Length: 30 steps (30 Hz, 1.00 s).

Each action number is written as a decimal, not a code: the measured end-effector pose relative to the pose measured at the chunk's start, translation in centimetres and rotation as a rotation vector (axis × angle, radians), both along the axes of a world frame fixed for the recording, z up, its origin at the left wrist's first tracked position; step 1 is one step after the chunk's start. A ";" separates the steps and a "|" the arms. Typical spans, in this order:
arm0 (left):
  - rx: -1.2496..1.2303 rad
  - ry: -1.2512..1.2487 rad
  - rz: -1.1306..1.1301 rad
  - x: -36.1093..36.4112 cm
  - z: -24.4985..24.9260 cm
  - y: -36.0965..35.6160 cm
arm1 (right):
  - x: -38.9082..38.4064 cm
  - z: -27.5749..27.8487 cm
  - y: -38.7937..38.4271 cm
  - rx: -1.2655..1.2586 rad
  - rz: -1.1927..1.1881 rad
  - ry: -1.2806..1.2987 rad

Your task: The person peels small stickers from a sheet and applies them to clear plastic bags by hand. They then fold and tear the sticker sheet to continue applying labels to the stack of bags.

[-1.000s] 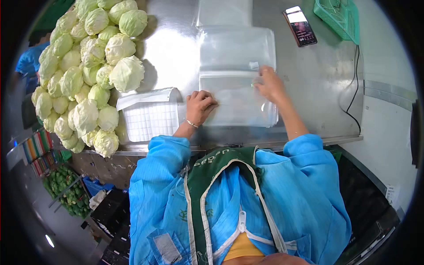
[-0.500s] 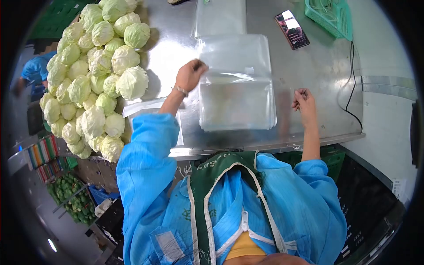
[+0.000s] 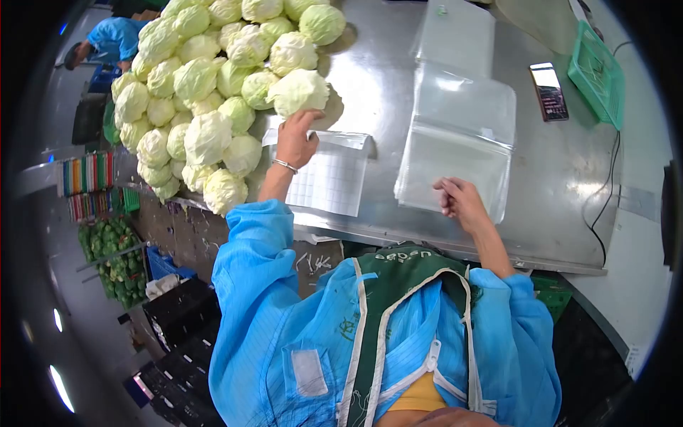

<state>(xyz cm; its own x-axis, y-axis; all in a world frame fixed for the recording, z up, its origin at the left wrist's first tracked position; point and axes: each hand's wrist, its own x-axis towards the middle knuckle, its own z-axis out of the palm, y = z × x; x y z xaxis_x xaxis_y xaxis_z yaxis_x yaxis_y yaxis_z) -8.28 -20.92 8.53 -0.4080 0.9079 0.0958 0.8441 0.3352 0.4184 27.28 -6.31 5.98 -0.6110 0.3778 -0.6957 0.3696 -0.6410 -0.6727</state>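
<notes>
My left hand (image 3: 297, 139) is at the near edge of a cabbage (image 3: 299, 92) on the right side of the pile, fingers apart, holding nothing. Beneath and beside it lies a white sheet with a printed grid (image 3: 331, 171). Over the near part of the stacked clear plastic bags (image 3: 459, 146) is my right hand (image 3: 459, 203), its fingers curled together; whether anything thin is between them cannot be made out. More clear bags (image 3: 459, 35) lie behind that stack.
The cabbage pile (image 3: 206, 139) covers the left of the metal table (image 3: 370, 71). A phone (image 3: 548, 92), a green basket (image 3: 597, 75) and a black cable (image 3: 610, 192) are at the right. Another person in blue (image 3: 114, 39) is at the far left.
The view has turned toward the left. My left hand has gone from the bags' left edge to the cabbage, and my right hand has moved from beside the bags to over them.
</notes>
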 end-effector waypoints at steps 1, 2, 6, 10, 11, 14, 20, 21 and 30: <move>-0.004 0.060 -0.011 0.4 -0.3 -0.9 | -2.3 -0.1 -0.4 -0.113 0.021 0.064; -0.022 0.075 -0.024 0.4 -1.0 -1.8 | -4.8 -0.5 -0.8 -0.229 0.042 0.127; 0.013 0.052 -0.037 1.1 -4.0 -4.2 | -15.6 -3.5 -2.0 -0.433 0.024 0.029; -0.003 -0.077 -0.017 1.9 -4.0 -6.1 | -20.0 -6.0 -2.9 -0.301 -0.133 0.082; 0.067 -0.114 0.031 1.6 -3.8 -6.3 | -19.8 -6.0 -3.2 -0.180 -0.081 0.099; 0.241 -0.061 0.099 0.1 -1.1 -6.2 | -17.3 -4.2 -4.2 0.220 0.111 0.123; -0.062 -0.060 -0.099 -4.1 1.0 -5.5 | -10.8 0.5 -4.2 0.363 0.208 0.155; -0.172 -0.139 -0.139 -4.3 1.0 -5.3 | -9.9 0.7 -4.0 0.332 0.203 0.143; -0.309 -0.674 -0.201 -1.0 0.7 -2.0 | -3.9 1.7 -1.3 0.356 0.231 -0.006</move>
